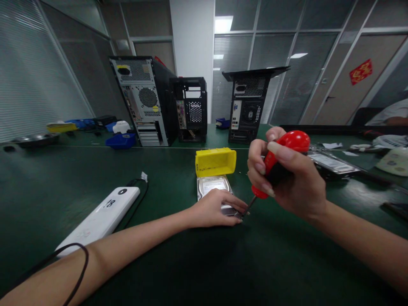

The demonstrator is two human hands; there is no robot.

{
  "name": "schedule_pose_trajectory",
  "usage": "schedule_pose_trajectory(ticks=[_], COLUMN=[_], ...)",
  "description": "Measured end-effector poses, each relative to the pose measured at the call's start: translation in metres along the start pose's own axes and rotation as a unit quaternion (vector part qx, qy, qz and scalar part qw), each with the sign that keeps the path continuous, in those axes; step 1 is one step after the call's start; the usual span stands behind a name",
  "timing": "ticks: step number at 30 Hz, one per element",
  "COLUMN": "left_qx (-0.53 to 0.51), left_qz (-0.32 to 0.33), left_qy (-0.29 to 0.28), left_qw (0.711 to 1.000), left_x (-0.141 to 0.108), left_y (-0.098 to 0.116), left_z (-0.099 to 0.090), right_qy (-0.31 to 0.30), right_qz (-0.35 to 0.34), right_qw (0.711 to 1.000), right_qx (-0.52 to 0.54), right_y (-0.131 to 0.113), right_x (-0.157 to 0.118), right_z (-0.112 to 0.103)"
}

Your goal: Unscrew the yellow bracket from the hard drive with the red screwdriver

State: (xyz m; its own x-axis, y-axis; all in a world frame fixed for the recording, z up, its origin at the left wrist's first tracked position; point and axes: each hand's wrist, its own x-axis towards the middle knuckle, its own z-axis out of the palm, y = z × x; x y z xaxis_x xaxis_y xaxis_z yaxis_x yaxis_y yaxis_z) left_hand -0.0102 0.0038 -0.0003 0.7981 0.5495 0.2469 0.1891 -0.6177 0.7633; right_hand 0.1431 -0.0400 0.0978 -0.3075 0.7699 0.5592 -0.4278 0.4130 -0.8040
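A silver hard drive (214, 183) lies flat on the green tabletop, partly covered by my left hand (216, 209). The fingers of that hand are closed over a metal edge at the drive's near right; whether this edge belongs to the drive itself is hard to see. In my right hand (288, 178) is a screwdriver (295, 142) with a fat red and black handle, held tilted. Its shaft slants down to the left, and the tip is at the metal edge beside my left fingertips. Any screw there is too small to make out.
Behind the drive stands a yellow bin (216, 162) on its side. A white power bank (100, 221) with a cable lies left. Computer cases (164, 102) line the back, near a blue bin (120, 141). Another drive (333, 163) lies right; a person's sleeve (390, 114) shows beyond.
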Motion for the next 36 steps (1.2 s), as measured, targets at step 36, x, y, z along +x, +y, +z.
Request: schedule_pose_trajectory(ticks=[36], left_qx=[0.007], left_qz=[0.012], left_qy=[-0.029], left_qw=[0.999], left_x=[0.002], left_y=[0.01], left_z=[-0.004], right_qy=[0.025], right_qz=[-0.044], right_qw=[0.995], right_qx=[-0.08], right_y=[0.01], right_x=[-0.003], right_z=[-0.004])
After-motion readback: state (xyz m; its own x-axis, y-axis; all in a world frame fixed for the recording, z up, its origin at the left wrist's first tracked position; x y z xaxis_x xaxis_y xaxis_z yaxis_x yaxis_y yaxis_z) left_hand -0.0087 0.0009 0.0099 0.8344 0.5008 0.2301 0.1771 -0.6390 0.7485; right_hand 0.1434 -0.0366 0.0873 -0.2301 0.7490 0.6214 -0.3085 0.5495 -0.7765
